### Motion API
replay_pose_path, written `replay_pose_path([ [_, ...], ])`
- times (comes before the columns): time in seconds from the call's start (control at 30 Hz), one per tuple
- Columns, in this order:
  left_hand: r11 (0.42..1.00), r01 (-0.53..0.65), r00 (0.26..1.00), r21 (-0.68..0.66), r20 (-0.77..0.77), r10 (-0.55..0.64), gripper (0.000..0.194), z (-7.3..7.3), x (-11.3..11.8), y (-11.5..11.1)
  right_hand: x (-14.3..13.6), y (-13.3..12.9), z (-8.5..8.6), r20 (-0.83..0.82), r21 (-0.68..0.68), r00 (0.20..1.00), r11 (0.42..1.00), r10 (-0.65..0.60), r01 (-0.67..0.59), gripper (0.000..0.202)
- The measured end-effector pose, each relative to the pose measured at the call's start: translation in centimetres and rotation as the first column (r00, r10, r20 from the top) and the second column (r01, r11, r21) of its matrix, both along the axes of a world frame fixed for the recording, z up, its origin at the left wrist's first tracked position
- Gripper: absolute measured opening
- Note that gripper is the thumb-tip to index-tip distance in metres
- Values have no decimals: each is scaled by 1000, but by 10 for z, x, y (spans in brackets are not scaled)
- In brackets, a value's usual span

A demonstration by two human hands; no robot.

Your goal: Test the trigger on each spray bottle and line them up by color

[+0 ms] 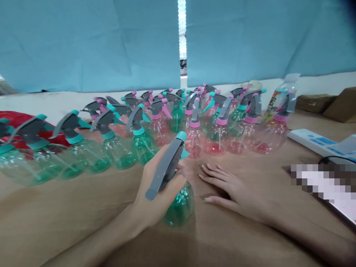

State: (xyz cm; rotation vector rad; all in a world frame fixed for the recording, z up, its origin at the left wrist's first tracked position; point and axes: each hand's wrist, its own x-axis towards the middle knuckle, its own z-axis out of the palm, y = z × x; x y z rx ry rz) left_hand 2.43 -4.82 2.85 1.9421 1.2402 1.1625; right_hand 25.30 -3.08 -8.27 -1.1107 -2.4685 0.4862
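My left hand point(155, 185) is wrapped round the neck of a green spray bottle point(181, 206) with a grey trigger head and turquoise nozzle. Its fingers close just under the head; the bottle stands upright or nearly so, close to the tabletop. To the right, my right hand point(236, 189) lies palm down on the brown table point(217, 237), fingers stretched out and holding nothing. Beyond both hands are rows of spray bottles. Green ones point(124, 152) stand mostly on the left, pink ones point(217, 142) mostly in the middle and on the right.
A clear drink bottle point(278, 97) stands behind the pink ones. At the right are a white panel with blue markings point(319, 142), a partly blurred-out flat device point(333, 196) and brown boxes point(343, 105). Red material point(27, 118) lies at the left. A blue curtain point(97, 44) hangs behind.
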Motion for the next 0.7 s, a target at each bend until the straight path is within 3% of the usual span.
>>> replay_pose_path([
  [0.33,1000,27,999,-7,22,-27,13,1,0,0,-1,0,2,44,-8,999,1000,-7,7,63],
  [0.7,999,45,999,-21,2,-45,7,6,1,-1,-1,0,2,58,-7,998,1000,0,1,62],
])
